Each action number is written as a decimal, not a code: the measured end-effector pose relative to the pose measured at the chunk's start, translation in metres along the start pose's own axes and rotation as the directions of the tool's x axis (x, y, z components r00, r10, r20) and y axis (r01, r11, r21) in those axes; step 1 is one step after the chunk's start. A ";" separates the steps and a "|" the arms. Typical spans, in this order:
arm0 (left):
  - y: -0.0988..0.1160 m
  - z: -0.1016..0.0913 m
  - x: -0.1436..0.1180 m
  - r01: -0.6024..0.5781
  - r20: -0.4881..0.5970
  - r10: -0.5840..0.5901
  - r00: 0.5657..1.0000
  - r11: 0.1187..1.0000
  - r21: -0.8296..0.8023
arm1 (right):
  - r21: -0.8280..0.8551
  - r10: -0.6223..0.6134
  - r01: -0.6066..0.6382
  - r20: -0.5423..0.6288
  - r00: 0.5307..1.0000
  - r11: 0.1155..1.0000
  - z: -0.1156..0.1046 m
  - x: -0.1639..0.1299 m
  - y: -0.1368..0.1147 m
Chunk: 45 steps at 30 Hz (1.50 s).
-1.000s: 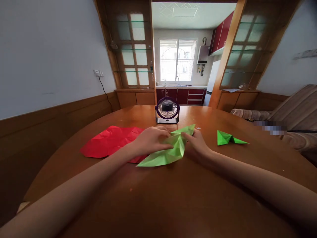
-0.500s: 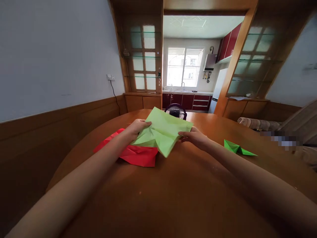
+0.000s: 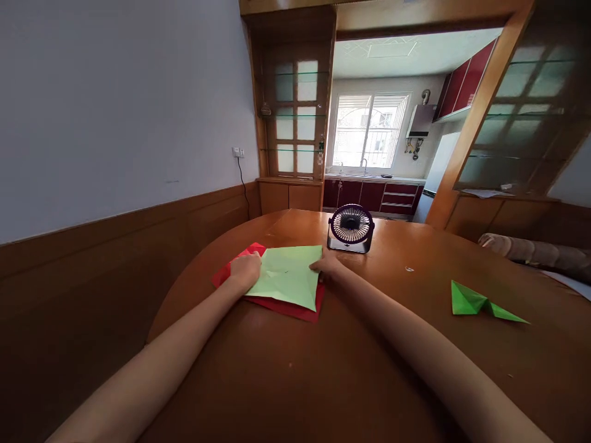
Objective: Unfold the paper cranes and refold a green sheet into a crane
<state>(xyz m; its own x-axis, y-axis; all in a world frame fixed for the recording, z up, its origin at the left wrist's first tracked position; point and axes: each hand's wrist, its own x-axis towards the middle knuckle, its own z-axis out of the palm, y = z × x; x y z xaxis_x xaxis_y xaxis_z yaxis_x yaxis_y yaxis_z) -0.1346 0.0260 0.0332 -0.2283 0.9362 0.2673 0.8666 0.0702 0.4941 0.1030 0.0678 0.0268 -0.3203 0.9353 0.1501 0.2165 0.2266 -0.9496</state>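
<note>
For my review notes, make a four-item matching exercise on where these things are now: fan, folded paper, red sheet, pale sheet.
Things
1. fan
2. folded paper
3. red sheet
4. pale sheet

Places
A. largely covered by another sheet
B. beyond the right hand, standing on the far part of the table
C. over another sheet, with the left hand and right hand at opposite sides
D. apart from the rest, to the right of the right forearm

Pairs
1-B, 2-D, 3-A, 4-C
</note>
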 end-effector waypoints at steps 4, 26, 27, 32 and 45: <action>0.016 0.013 -0.016 -0.198 0.030 0.196 0.980 0.971 0.131 | -0.383 0.011 -0.055 -0.114 0.993 0.922 0.008 -0.012 0.000; 0.091 0.042 -0.026 -0.522 0.516 0.355 0.779 0.824 0.222 | -0.831 0.066 -0.117 -0.097 0.993 0.544 -0.343 -0.209 0.041; 0.095 0.047 -0.025 -0.558 0.455 0.427 0.782 0.804 0.204 | -0.811 0.053 -0.156 -0.153 0.987 0.564 -0.342 -0.207 0.044; 0.094 0.077 -0.024 -0.618 0.095 0.612 0.785 0.783 0.074 | -0.613 -0.060 -0.027 -0.120 0.991 0.790 -0.285 -0.160 0.032; 0.109 0.072 -0.037 -0.304 0.008 0.481 0.877 0.567 -0.766 | 0.375 -0.001 -0.005 0.016 1.000 0.927 -0.082 -0.054 0.048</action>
<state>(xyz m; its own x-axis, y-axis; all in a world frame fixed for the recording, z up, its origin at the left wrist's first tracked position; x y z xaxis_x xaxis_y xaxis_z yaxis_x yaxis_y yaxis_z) 0.0004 0.0240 0.0173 0.2203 0.8573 0.4652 0.2205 -0.5084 0.8324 0.2063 0.0505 -0.0039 -0.3353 0.9306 0.1467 -0.1434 0.1035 -0.9842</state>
